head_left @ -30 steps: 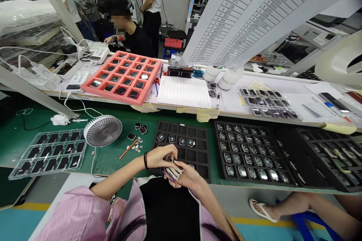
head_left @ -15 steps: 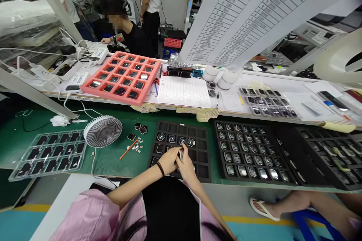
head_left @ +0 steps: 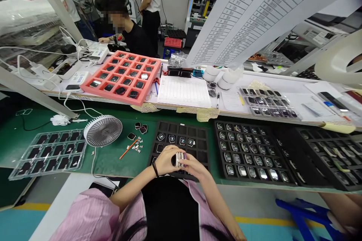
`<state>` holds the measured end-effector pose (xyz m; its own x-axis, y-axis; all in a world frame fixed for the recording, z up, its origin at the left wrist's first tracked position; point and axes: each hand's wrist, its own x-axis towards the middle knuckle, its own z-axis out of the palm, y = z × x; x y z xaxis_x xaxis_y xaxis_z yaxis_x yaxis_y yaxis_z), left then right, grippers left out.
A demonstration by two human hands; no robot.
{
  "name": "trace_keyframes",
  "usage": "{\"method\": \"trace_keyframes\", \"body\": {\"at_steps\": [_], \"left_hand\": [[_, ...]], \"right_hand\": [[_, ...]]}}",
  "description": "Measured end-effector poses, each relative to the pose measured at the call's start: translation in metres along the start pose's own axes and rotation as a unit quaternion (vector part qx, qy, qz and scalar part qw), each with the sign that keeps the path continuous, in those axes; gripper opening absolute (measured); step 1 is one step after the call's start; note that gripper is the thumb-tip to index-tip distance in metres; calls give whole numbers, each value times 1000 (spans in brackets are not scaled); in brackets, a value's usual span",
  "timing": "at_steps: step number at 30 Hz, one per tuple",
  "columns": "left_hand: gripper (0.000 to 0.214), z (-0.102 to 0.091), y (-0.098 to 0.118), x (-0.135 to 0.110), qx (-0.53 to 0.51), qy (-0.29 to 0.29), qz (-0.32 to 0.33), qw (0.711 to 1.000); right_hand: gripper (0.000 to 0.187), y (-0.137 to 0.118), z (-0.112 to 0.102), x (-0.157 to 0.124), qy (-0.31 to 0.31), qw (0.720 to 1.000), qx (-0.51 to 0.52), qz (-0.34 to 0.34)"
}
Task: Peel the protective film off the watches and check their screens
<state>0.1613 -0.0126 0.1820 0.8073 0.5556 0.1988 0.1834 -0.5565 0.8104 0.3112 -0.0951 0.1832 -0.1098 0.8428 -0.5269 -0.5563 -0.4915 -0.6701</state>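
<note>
Both hands meet over the near rows of a black compartment tray (head_left: 198, 135) on the green mat. My left hand (head_left: 165, 160) and my right hand (head_left: 194, 166) are closed together round a small stack of pale watch cases (head_left: 179, 158), held between the fingertips. A dark band circles my left wrist. Three watch cases with lit-looking faces (head_left: 181, 140) sit in the tray's second row, just beyond my fingers. Most other cells of this tray are bare.
A small white fan (head_left: 102, 130), an orange stick (head_left: 128, 149) and loose small parts lie left of the tray. A clear tray (head_left: 49, 153) sits far left, a filled black tray (head_left: 249, 154) right. A pink tray (head_left: 124, 76) and paper sheets rest on the raised shelf. A co-worker sits opposite.
My hands went forward into the tray, then drew back a little toward me with the stack of cases held between them. The sandalled foot at lower right has left the view.
</note>
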Motion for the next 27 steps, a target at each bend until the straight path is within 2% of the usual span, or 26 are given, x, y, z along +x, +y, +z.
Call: {"method": "trace_keyframes", "body": {"at_steps": [7, 10, 13, 15, 19, 22, 25, 27], "left_hand": [[53, 5, -13, -8, -65, -42, -20, 997], [53, 4, -29, -12, -162, 18, -117, 980], [56, 4, -52, -12, -274, 93, -231, 929], [51, 5, -68, -12, -298, 113, -255, 913], [42, 7, -94, -9, -293, 141, -254, 911], [38, 8, -113, -4, -245, 143, -254, 925], [30, 4, -132, 3, -147, 115, -252, 950], [29, -1, -144, 9, -65, 76, -243, 965]], "right_hand": [[27, 22, -5, 11, 41, 999, 12, -18], [31, 23, -14, 11, 57, 997, 33, -30], [33, 26, -26, 11, 63, 996, 48, -37], [32, 31, -33, 14, 70, 996, 51, -34], [30, 48, -46, 22, 98, 993, 61, -31], [29, 58, -52, 24, 123, 990, 65, -23], [30, 61, -56, 21, 132, 989, 67, -16], [30, 61, -57, 17, 134, 989, 66, -16]]}}
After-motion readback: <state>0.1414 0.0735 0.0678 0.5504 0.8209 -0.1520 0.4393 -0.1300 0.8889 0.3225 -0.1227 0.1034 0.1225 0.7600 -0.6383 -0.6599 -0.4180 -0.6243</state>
